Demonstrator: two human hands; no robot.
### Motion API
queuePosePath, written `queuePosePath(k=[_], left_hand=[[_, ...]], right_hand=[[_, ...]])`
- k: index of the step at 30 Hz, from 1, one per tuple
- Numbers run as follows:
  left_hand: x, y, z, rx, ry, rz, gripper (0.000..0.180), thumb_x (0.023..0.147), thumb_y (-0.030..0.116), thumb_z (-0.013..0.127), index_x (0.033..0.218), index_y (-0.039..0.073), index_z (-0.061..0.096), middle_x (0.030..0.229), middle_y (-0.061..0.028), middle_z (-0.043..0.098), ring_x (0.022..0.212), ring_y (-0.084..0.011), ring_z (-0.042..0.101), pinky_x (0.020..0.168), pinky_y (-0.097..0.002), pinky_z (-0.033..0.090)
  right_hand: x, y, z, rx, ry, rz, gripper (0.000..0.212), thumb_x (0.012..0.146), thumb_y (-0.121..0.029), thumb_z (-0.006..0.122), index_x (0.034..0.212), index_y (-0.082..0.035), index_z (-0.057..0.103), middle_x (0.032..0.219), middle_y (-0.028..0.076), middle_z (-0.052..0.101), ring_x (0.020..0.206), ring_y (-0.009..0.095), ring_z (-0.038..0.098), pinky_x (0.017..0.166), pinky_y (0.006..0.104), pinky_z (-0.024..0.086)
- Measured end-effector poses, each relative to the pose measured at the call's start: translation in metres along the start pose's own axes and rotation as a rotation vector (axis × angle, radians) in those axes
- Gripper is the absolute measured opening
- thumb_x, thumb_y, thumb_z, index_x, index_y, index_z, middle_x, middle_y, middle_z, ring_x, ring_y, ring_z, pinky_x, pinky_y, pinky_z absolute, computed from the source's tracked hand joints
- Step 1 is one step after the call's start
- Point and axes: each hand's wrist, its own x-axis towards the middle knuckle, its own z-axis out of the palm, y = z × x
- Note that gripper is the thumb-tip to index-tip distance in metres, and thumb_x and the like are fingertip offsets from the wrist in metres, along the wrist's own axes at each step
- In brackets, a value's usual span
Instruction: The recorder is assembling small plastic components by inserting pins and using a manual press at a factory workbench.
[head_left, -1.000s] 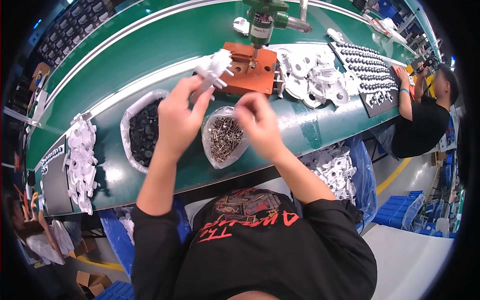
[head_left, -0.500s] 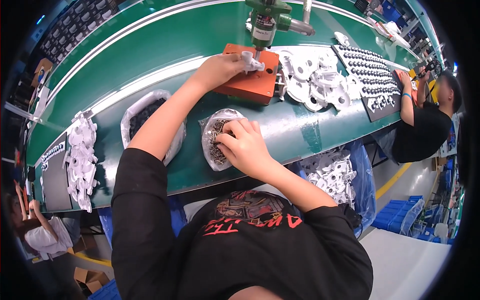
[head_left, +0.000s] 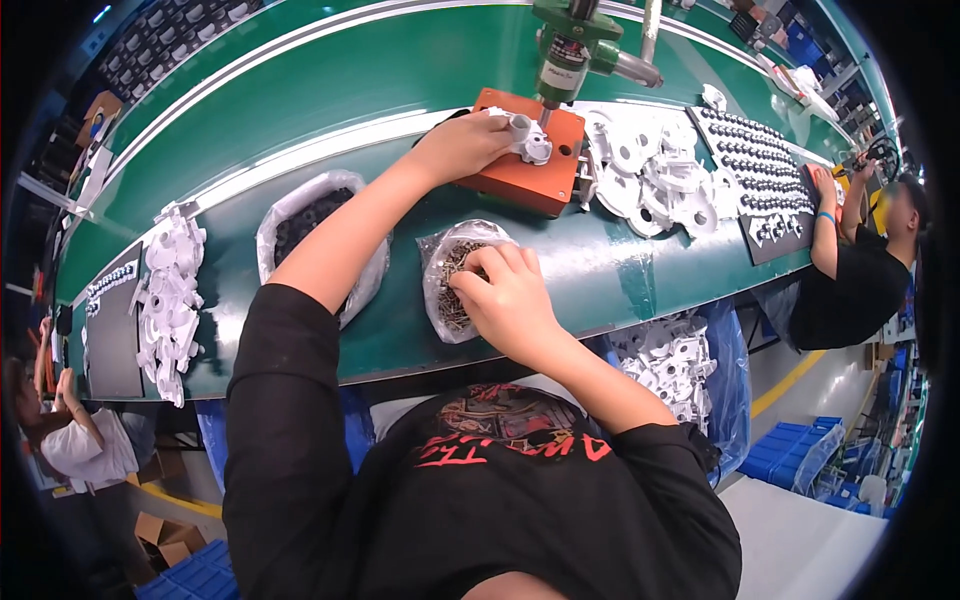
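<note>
My left hand (head_left: 462, 150) grips a white plastic part (head_left: 530, 140) at the top of an orange block (head_left: 520, 185). Right above it hangs the tip of a green powered screwdriver (head_left: 566, 62), whose contact with the part I cannot make out. Closer to me, my right hand (head_left: 512, 305) reaches over the right side of a clear plastic bag (head_left: 436, 300) full of small screws (head_left: 456, 300). Its thumb and fingers are drawn together among the screws, and whatever they pinch is hidden.
Left of the screws stands a bag of dark pieces (head_left: 268, 235). White plastic parts lie piled right of the block (head_left: 655, 175) and far left (head_left: 168, 300). A dark board (head_left: 760, 165) carries rows of small parts. A co-worker (head_left: 850, 270) sits at right; another (head_left: 95, 440) at left.
The whole view has shifted slightly. The white part, still in my left hand, has turned and sits lower against the orange block. My right hand stays at the screw bag.
</note>
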Motion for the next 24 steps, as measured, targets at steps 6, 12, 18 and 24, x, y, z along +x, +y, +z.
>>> queuePosePath(k=[6,12,18,24], left_hand=[[0.010,-0.002,-0.036,-0.124,-0.166,-0.240,0.025,0.086,0.025,0.053,0.096,0.003,0.062,0.095,-0.0132,0.062,0.091,-0.0283,0.059,0.080,-0.0386,0.047],[-0.052,0.018,-0.150,-0.599,-0.438,-0.770,0.027,0.084,0.022,0.052,0.099,0.002,0.061,0.085,-0.0152,0.065,0.082,-0.0246,0.063,0.074,-0.0335,0.048],[-0.160,0.025,-0.142,0.000,-0.427,-0.847,0.022,0.076,0.013,0.061,0.095,0.003,0.059,0.085,-0.0177,0.061,0.083,-0.0351,0.059,0.075,-0.0419,0.047],[-0.167,0.034,-0.130,0.059,-0.339,-0.833,0.024,0.075,0.011,0.064,0.098,0.005,0.058,0.096,-0.0168,0.056,0.090,-0.0374,0.057,0.076,-0.0441,0.046]], right_hand=[[0.004,0.001,-0.003,-0.044,-0.041,0.002,0.017,0.067,-0.009,0.068,0.083,-0.011,0.061,0.085,0.001,0.055,0.081,0.022,0.051,0.070,0.0345,0.036],[0.003,0.005,0.005,-0.063,0.013,-0.021,0.020,0.067,-0.008,0.068,0.085,-0.011,0.060,0.084,0.002,0.054,0.080,0.022,0.051,0.069,0.0349,0.036],[0.010,-0.001,0.007,-0.109,0.021,0.044,0.026,0.067,-0.007,0.068,0.090,-0.009,0.058,0.082,0.004,0.053,0.080,0.024,0.051,0.070,0.0359,0.037],[0.009,0.005,0.008,-0.039,0.002,0.009,0.022,0.068,-0.007,0.068,0.088,-0.007,0.058,0.080,0.005,0.053,0.080,0.025,0.053,0.072,0.0366,0.039]])
